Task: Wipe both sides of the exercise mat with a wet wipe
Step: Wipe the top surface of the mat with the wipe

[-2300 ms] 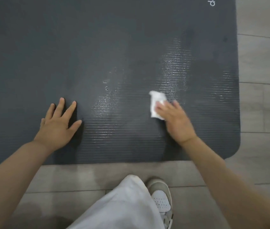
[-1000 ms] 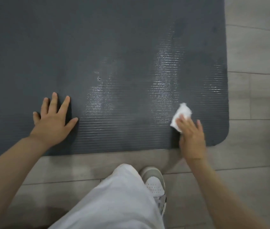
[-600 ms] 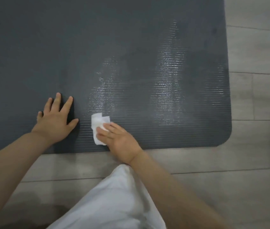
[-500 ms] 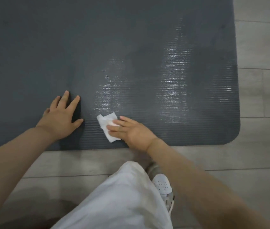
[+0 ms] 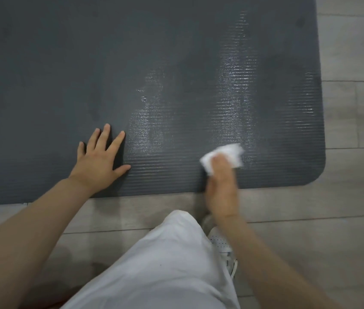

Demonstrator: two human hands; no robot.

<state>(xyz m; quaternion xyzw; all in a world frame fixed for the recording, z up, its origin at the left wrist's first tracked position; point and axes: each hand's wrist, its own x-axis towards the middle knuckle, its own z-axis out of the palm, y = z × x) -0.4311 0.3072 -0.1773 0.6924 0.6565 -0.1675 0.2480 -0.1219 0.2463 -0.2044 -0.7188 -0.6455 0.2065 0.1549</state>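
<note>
A dark grey ribbed exercise mat (image 5: 176,63) lies flat on the floor and fills the upper part of the head view. Shiny wet streaks mark its near right area. My left hand (image 5: 99,160) rests flat on the mat near its front edge, fingers spread. My right hand (image 5: 221,184) presses a crumpled white wet wipe (image 5: 230,155) onto the mat near the front right corner. This hand is blurred by motion, its fingers lying over the wipe.
Light grey wood-look floor planks (image 5: 355,108) surround the mat to the right and in front. My knee in white trousers (image 5: 167,259) and a white sneaker (image 5: 223,246) are on the floor just in front of the mat's edge.
My right hand has swept the wipe from beside my left hand back to the right along the front edge of the mat. My left hand has stayed flat in place.
</note>
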